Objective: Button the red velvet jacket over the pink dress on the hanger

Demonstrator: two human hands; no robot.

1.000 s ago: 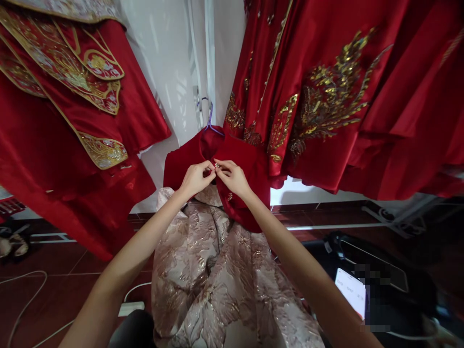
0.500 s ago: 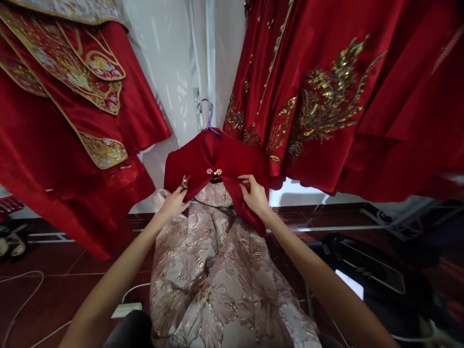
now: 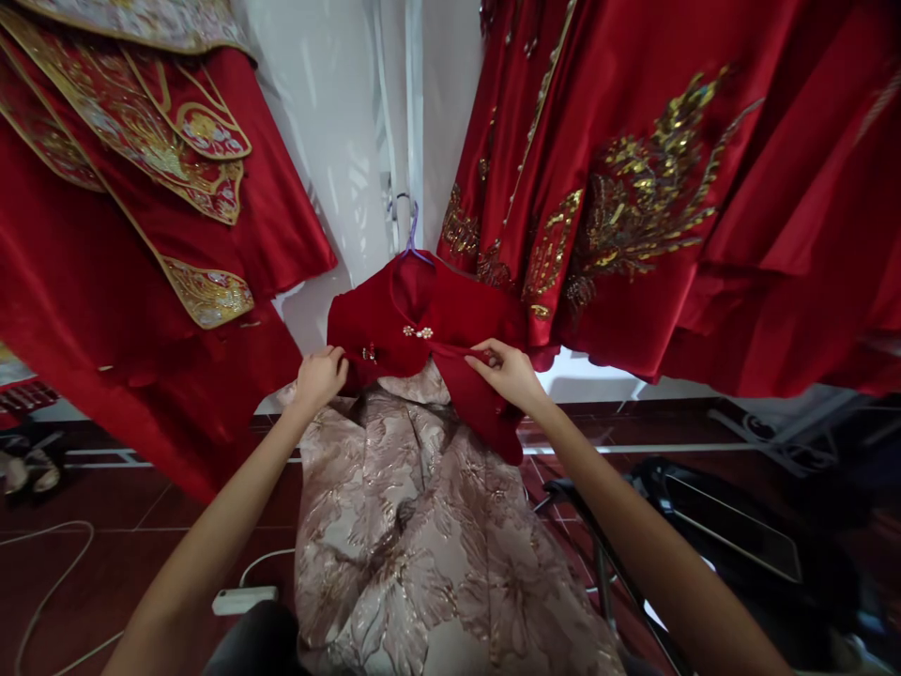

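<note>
A short red jacket [image 3: 465, 314] hangs on a purple hanger [image 3: 413, 233], with a pearl clasp [image 3: 418, 332] fastened at its neckline and a small brooch [image 3: 369, 354] on its left side. With thumb and fingers my right hand [image 3: 511, 377] pinches the jacket's right front edge. My left hand [image 3: 321, 377] is closed at the jacket's left side, by the sleeve; its fingertips are partly hidden, and it appears to grip the cloth there. Below the jacket spreads a pale pink brocade garment [image 3: 450, 526] with a raised floral pattern, its top partly covered by the jacket.
Red embroidered gowns hang close on the left [image 3: 282, 207] and right [image 3: 633, 310]. A white power strip [image 3: 245, 600] and cable lie on the tiled floor. At lower right are a dark chair-like object [image 3: 633, 479] and a phone-shaped object [image 3: 732, 526].
My left hand has moved left and up from beside the brooch to the jacket's side. My right hand still pinches the front edge, slightly farther right. The view has shifted a little.
</note>
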